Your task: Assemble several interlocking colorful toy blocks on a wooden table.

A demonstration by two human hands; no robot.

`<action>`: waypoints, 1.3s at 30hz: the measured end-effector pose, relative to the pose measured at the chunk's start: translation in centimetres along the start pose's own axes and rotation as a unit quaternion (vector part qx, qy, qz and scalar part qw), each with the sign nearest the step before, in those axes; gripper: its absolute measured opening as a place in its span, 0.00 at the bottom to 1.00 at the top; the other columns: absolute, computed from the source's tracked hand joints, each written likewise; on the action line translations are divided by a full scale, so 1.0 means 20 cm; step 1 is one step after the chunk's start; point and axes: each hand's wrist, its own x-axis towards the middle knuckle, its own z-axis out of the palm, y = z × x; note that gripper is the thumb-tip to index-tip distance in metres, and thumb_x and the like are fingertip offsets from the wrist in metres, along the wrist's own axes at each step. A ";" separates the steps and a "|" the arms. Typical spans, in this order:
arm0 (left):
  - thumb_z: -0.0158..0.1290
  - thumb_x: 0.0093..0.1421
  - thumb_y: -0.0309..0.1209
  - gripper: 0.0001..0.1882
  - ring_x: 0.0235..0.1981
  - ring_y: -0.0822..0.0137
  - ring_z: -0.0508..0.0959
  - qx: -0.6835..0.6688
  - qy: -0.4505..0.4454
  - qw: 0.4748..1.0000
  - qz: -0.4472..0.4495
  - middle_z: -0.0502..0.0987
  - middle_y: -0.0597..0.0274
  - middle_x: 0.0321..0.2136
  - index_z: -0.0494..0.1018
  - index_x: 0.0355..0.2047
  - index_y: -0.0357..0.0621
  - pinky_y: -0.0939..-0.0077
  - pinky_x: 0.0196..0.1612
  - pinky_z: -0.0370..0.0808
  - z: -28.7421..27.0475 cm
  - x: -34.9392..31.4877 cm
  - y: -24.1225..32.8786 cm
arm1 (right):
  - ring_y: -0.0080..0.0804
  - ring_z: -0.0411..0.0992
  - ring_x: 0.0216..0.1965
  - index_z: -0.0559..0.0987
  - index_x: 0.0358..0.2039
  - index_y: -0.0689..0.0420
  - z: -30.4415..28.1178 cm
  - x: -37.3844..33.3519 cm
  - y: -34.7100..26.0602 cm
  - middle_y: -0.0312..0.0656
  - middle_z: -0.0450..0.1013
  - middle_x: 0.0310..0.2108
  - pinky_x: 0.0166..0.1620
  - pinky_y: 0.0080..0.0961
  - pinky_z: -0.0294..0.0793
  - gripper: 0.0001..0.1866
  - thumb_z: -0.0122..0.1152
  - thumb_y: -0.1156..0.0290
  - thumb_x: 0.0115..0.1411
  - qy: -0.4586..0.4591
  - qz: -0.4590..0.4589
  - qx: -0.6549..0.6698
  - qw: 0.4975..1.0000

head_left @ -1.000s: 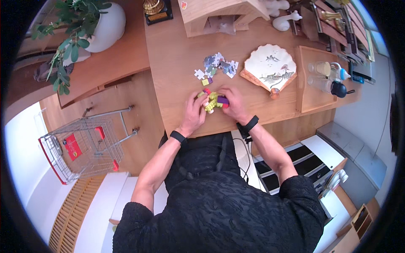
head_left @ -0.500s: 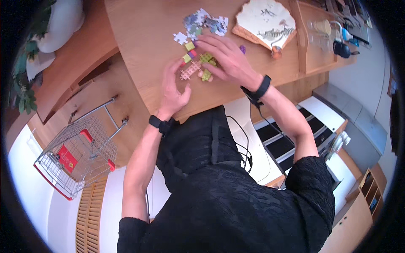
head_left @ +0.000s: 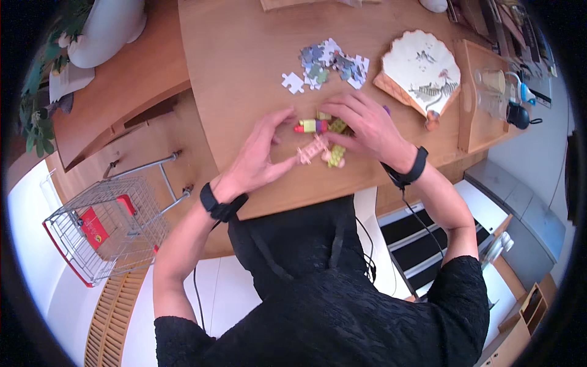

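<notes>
My left hand (head_left: 257,160) is open on the left of a small group of plastic toy pieces, its thumb tip next to a pink studded piece (head_left: 313,150). My right hand (head_left: 370,129) reaches over the group from the right, fingers and thumb apart, partly covering green pieces. One knobbly green piece (head_left: 334,157) lies below its thumb. Between the hands sits a short row of yellow-green, red and purple blocks (head_left: 312,126). A purple bit (head_left: 386,111) shows beyond the right hand. What lies under the right palm is hidden.
A loose pile of jigsaw pieces (head_left: 330,61) lies farther back on the wooden table (head_left: 244,67). To the right are a scallop-edged illustrated plate (head_left: 413,58) and a wooden tray (head_left: 471,116) with cups. A wire shopping cart (head_left: 107,223) stands left of the table.
The view has shifted, so the table sits lower and farther right. My left fingers have spread away from the blocks. The row of blocks now lies more level; my right hand stays over the green pieces.
</notes>
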 end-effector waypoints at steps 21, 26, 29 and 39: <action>0.65 0.53 0.36 0.44 0.55 0.69 0.67 0.095 -0.072 0.993 0.012 0.66 0.58 0.59 0.55 0.65 0.37 0.78 0.52 0.64 -0.03 0.01 0.06 | 0.47 0.65 0.58 0.63 0.58 0.64 -0.10 -0.42 0.23 0.53 0.63 0.57 0.60 0.34 0.65 0.31 0.47 0.90 0.50 0.004 -0.034 -0.014 0.999; 0.62 0.57 0.38 0.37 0.51 0.66 0.70 0.125 -0.035 0.992 0.002 0.69 0.56 0.55 0.59 0.62 0.39 0.77 0.50 0.67 0.02 0.04 0.12 | 0.42 0.72 0.46 0.72 0.50 0.60 -0.10 -0.41 0.25 0.46 0.72 0.44 0.51 0.33 0.72 0.20 0.57 0.82 0.55 0.056 -0.059 -0.099 0.992; 0.60 0.59 0.38 0.35 0.56 0.60 0.68 0.372 0.001 0.925 0.072 0.68 0.52 0.55 0.60 0.62 0.40 0.68 0.58 0.66 0.06 0.10 0.17 | 0.42 0.73 0.43 0.74 0.48 0.60 -0.13 -0.35 0.24 0.47 0.73 0.42 0.47 0.33 0.73 0.18 0.60 0.78 0.55 0.039 -0.078 -0.110 0.990; 0.56 0.62 0.35 0.16 0.39 0.73 0.77 0.244 -0.031 0.962 0.122 0.79 0.61 0.35 0.75 0.46 0.38 0.76 0.41 0.75 0.20 0.45 0.30 | 0.39 0.76 0.40 0.70 0.54 0.59 -0.29 -0.26 0.22 0.45 0.76 0.38 0.45 0.30 0.76 0.23 0.59 0.79 0.56 0.007 -0.087 -0.049 0.995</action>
